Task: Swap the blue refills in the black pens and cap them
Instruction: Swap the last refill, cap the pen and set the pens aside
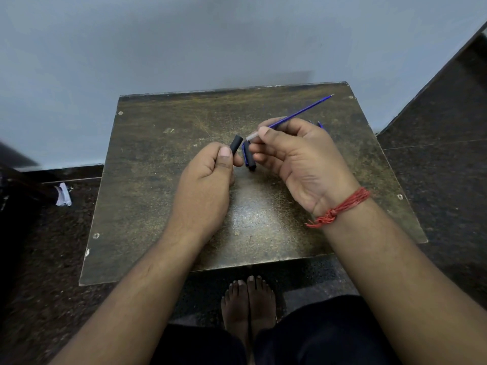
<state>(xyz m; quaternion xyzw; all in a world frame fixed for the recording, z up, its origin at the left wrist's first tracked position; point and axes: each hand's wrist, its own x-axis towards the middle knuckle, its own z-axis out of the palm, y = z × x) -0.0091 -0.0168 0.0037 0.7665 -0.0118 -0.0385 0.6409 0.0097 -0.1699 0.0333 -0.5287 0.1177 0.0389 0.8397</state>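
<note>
While the left hand curls around a black pen barrel, thumb pressed along its side, only the barrel's open upper end shows above the fingers; the rest is hidden inside the fist. Just to its right, the right hand pinches a blue refill between thumb and forefinger near the refill's pale, clear rear end, which points toward the barrel mouth and lies close to it without touching. From the pinch the refill slants up and to the right, its fine tip reaching well beyond the fingers over the far part of the table. A second dark piece with a blue edge, seemingly another pen part, hangs below the right thumb against the lower fingers; whether it is a cap or a barrel cannot be told. Behind the right hand's knuckles a small blue fragment peeks out on the table, mostly covered. A red thread band circles the right wrist. Both hands are raised over the middle of the worn, dark table, which stands against a pale wall. Bare feet show on the dark floor below the table's near edge, and a crumpled scrap of paper lies on the floor to the left.
</note>
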